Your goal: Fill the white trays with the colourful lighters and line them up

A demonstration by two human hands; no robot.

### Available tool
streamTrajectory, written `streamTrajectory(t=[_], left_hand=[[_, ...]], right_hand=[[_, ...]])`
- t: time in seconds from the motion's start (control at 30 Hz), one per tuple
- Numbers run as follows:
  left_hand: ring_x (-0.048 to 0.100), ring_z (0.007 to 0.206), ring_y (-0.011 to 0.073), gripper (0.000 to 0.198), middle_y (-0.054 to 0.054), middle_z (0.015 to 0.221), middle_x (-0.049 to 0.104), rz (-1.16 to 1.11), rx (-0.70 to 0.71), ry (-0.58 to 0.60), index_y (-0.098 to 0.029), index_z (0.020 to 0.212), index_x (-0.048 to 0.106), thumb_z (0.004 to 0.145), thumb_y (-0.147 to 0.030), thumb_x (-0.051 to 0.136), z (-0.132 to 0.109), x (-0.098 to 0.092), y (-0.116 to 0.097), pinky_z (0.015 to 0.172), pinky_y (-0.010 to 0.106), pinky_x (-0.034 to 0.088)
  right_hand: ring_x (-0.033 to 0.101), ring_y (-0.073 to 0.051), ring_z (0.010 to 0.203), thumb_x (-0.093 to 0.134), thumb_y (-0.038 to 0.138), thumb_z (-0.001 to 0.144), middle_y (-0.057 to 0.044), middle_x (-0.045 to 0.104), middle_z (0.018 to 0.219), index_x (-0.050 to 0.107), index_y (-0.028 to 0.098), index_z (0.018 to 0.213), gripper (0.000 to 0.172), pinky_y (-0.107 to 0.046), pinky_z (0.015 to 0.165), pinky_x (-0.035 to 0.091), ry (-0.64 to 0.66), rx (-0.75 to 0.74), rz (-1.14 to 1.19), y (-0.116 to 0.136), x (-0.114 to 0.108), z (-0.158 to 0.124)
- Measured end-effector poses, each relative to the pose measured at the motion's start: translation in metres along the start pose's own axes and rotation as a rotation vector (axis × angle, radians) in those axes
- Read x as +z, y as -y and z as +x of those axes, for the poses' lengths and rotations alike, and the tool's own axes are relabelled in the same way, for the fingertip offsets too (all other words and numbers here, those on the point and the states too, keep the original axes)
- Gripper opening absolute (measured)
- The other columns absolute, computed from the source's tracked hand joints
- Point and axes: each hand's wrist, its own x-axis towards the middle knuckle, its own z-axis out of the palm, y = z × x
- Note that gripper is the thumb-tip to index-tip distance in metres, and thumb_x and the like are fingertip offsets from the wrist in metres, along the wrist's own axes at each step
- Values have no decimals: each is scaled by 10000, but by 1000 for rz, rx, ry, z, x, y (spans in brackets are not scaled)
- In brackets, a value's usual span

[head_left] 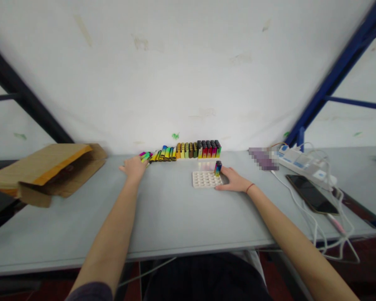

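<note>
My left hand (134,168) is at the left end of a row of loose, slanted lighters (164,153). Its fingers curl down by bright green and purple lighters (146,156); they are partly hidden, so whether it holds one is unclear. With thumb at the near edge and forefinger at the far side, my right hand (235,180) grips the right end of a white tray (203,185) full of round-looking holes. A couple of multicoloured lighters with dark tops (218,168) stand upright in the tray's far right corner, beside my right forefinger.
Against the wall stand upright blocks of yellow and brown lighters (187,150) and red-yellow, black-topped lighters (209,149). An open cardboard box (62,167) lies at the left. To the right are a phone (311,193), a power strip (307,165), a pixelated purple object (265,159) and loose white cables.
</note>
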Motion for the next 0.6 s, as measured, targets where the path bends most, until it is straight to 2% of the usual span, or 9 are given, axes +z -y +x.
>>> streamTrajectory(t=[0.07,0.2,0.27,0.33,0.4,0.47,0.5,0.6], left_hand=[[637,1163,464,267,218,1013,755,-50,-3,-16,-158,886,693,914,-408,604,-3,-2,-2,1003,604,401],[694,1051,341,262,167,949,769,-386,91,12,-182,829,653,936,-361,493,-11,-7,-20,903,409,487],[694,883,263,286,108,815,730,-636,98,59,-200,767,591,951,-330,414,-15,-7,-37,785,330,507],[617,650,198,325,34,654,623,-921,33,143,-220,747,529,977,-372,359,-23,-7,-58,621,277,473],[466,481,137,322,-31,570,494,-1190,-22,250,-229,756,478,992,-429,387,-36,-7,-79,488,234,361],[336,409,88,315,-77,565,422,-1411,-52,366,-229,813,452,1000,-483,450,-53,-8,-98,438,207,253],[316,404,75,311,-92,572,410,-1487,-40,393,-228,863,463,994,-507,503,-63,-8,-105,440,195,237],[437,480,81,328,-89,595,446,-1632,42,469,-226,944,493,970,-530,613,-91,-7,-119,516,186,352]], right_hand=[[583,-416,1315,757,651,799,-199,608,1468,519,174,1455,845,-586,1149,392,-1,4,-1,0,0,0],[598,-417,1282,753,660,797,-208,619,1451,538,155,1437,843,-586,1137,402,5,6,-6,-2,0,0],[605,-415,1269,754,661,797,-201,628,1442,550,166,1427,827,-587,1127,414,3,4,-9,-3,0,0],[609,-412,1265,757,659,796,-193,630,1442,553,178,1426,818,-584,1122,422,0,-2,-10,-3,0,0],[602,-412,1281,759,658,796,-187,627,1450,547,189,1434,820,-584,1128,417,-4,-7,-10,-3,1,0],[589,-413,1304,758,660,796,-184,619,1462,540,195,1442,825,-589,1136,408,-5,-7,-10,-3,1,0],[584,-413,1312,755,661,798,-185,614,1468,538,195,1444,826,-591,1138,404,-5,-7,-11,-3,1,0],[585,-413,1307,749,659,804,-200,608,1469,537,175,1441,828,-589,1131,406,4,-9,-14,-2,1,1]])
